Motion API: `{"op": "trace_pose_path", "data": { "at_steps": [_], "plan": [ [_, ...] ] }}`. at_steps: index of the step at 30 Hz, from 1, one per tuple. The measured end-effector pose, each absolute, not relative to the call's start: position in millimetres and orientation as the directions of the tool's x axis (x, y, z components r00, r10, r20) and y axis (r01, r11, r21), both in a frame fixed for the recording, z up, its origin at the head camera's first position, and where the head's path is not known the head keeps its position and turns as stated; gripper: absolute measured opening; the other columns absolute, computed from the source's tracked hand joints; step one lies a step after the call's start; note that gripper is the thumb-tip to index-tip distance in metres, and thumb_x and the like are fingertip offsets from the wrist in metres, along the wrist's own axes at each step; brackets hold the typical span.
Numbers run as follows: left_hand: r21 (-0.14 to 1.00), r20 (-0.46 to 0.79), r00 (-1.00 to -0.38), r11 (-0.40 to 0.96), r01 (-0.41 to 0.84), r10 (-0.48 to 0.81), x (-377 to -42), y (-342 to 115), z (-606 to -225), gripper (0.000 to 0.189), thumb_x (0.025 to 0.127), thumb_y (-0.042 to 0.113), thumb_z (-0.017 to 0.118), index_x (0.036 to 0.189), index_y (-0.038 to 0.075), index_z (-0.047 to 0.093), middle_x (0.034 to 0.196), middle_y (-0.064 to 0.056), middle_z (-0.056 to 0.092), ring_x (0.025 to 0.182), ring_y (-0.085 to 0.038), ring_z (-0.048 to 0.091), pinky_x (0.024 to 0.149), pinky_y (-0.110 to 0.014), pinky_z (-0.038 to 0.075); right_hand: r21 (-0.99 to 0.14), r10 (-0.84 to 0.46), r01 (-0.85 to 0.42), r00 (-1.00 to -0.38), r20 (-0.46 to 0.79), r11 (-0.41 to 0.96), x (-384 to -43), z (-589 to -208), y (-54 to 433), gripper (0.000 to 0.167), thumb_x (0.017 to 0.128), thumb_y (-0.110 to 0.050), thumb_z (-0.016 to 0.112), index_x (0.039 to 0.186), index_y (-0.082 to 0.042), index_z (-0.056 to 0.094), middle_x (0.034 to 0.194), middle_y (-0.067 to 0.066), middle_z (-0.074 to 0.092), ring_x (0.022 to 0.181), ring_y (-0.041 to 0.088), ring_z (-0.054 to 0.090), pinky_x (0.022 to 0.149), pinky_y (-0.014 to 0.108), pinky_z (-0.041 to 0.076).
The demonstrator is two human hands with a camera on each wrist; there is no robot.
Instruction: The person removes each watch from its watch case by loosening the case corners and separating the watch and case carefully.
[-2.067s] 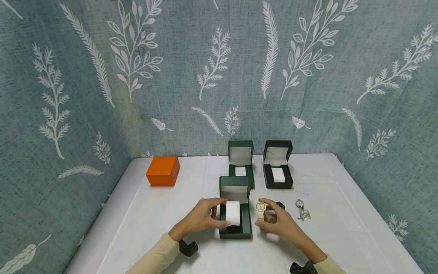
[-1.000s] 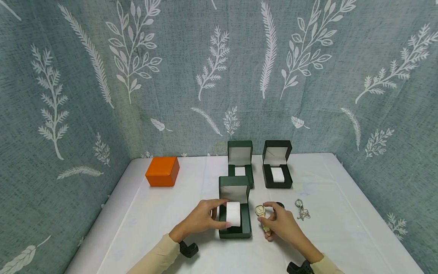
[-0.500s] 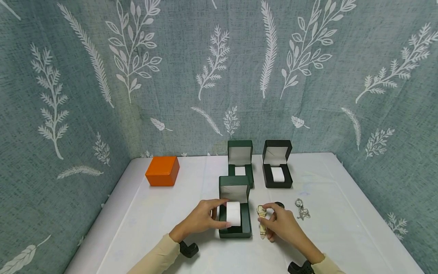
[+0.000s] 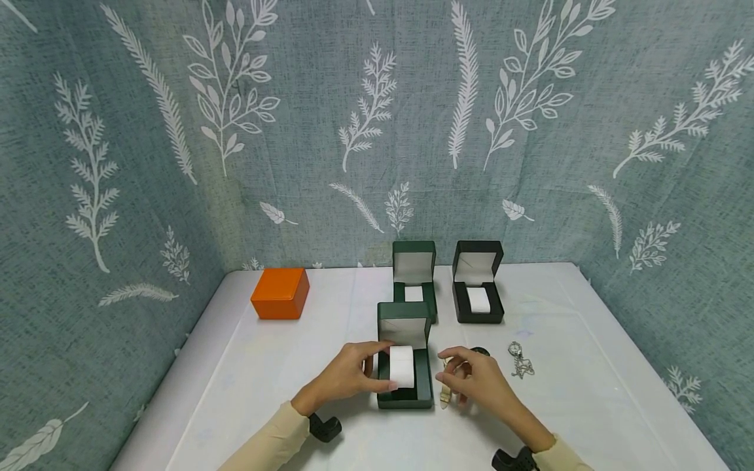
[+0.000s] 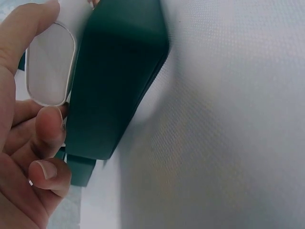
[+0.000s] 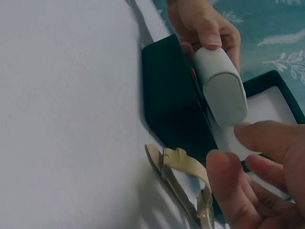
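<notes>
My left hand (image 4: 351, 369) grips a white watch cushion (image 4: 402, 367) between thumb and fingers, over the base of an open green watch box (image 4: 423, 399). In the left wrist view the cushion's flat oval end faces the camera. My right hand (image 4: 480, 378) hovers right of the box, thumb and index finger apart. Close under its fingers is a cream-strapped watch (image 6: 187, 164), its strap bent in a loop beside the box wall; in the head view the fingers hide most of the gold-toned watch (image 4: 445, 396). A dark watch (image 4: 481, 351) shows partly behind the right hand.
Behind stand another open green watch box (image 4: 414, 265) and an open black watch box (image 4: 478, 261), each with a white cushion. A closed orange box (image 4: 280, 294) sits at the back left. A silver chain watch (image 4: 521, 361) lies to the right on the white tablecloth.
The right hand turned the gold-toned watch from upright to slanting, then lowered it and spread its fingers off it, shifting slightly left. The left hand keeps its grip on the cushion.
</notes>
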State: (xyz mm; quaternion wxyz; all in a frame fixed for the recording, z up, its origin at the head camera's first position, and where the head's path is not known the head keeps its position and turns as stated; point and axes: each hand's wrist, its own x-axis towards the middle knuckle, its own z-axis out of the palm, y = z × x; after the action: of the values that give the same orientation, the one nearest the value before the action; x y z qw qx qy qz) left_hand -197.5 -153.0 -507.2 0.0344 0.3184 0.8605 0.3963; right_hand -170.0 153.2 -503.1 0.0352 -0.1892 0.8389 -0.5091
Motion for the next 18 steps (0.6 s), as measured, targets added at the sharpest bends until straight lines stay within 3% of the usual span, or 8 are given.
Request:
{"op": "trace_pose_path", "data": {
  "at_steps": [5,18],
  "plan": [
    [0.709,0.181,-0.808,0.495,0.502,0.560,-197,-153,-506,0.077,0.082,0.050,0.086,0.141,0.007,0.062,0.074,-0.004,0.063,0.063,-0.002,0.051,0.053,-0.019,0.039,-0.884,-0.400,-0.288,-0.907,0.130,0.367,-169,-505,147,0.041,0.091,-0.022,0.081,0.124,-0.003,0.068,0.095,0.006,0.068,0.053,0.019,0.066,0.047,0.035,0.055],
    [0.713,0.177,-0.808,0.493,0.498,0.561,-197,-154,-506,0.075,0.082,0.049,0.086,0.141,0.008,0.062,0.074,-0.005,0.063,0.063,-0.002,0.051,0.054,-0.019,0.039,-0.888,-0.445,-0.272,-0.891,0.087,0.370,-172,-513,135,0.046,0.090,-0.021,0.082,0.132,-0.010,0.066,0.094,0.004,0.067,0.053,0.019,0.066,0.044,0.035,0.054]
  ]
}}
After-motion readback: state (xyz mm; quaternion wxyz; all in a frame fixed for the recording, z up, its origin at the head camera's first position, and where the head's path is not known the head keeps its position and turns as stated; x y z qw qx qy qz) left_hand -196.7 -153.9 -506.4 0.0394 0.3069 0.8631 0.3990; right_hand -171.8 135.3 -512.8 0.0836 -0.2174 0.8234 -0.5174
